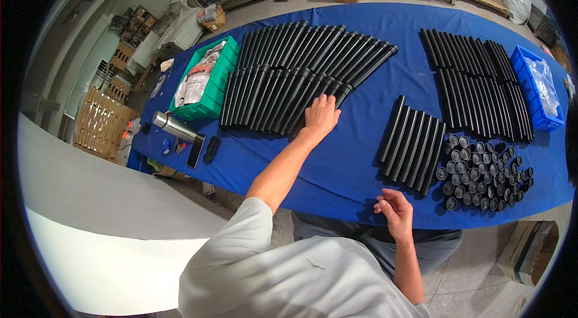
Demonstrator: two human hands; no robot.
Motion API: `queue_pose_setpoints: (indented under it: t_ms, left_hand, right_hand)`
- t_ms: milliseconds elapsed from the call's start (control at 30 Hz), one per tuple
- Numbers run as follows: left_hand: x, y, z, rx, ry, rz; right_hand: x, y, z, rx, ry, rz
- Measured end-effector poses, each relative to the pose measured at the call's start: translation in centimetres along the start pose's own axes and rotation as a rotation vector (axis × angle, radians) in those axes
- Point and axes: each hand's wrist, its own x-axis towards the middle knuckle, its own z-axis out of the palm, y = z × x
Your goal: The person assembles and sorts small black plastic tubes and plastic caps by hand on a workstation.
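Note:
My left hand (322,117) lies over the right end of the near row of black tubes (259,95), its fingers curled round the last black tube near its capped end. The lower part of that tube is hidden under the hand. A far row of capped black tubes (325,47) fans out behind. At the table's front edge, my right hand (396,213) hovers with loosely bent fingers and thumb apart, and nothing shows in it. Several plain black tubes (412,146) lie just beyond it. To their right, many round black caps (478,173) stand grouped together.
A blue cloth (355,155) covers the table. On the left are a green crate (227,71) with paper, a steel flask (174,125) and a phone (195,151). More black tubes (475,83) lie at the right, beside a blue bin (553,119) with clear bags.

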Motion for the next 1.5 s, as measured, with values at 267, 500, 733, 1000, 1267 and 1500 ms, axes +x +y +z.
queue_pose_setpoints:
  t_ms: [267,500,733,1000,1267,1500]
  left_hand:
    - [0.2,-0.9,1.2,0.024,0.089,0.017]
    - [-1.4,2.3,0.3,-0.140,0.262,0.145]
    - [-1.5,6.2,3.7,-0.582,0.081,0.195]
    - [-2.7,9.8,3.8,-0.561,0.102,0.392]
    - [-1.9,10.9,3.0,-0.546,-0.101,0.184]
    - [-0.9,12.0,4.4,-0.461,0.048,0.154]
  right_hand:
    - [0.0,-0.2,0.0,-0.049,-0.006,0.008]
    - [-0.2,-0.5,0.2,-0.155,-0.013,0.000]
    - [-0.3,-1.1,0.6,-0.316,-0.022,-0.027]
    - [-0.3,-1.7,0.9,-0.491,-0.006,-0.071]
    - [-0.4,-1.3,0.8,-0.529,0.019,-0.172]
    - [-1.4,-1.8,1.0,-0.650,0.161,-0.288]
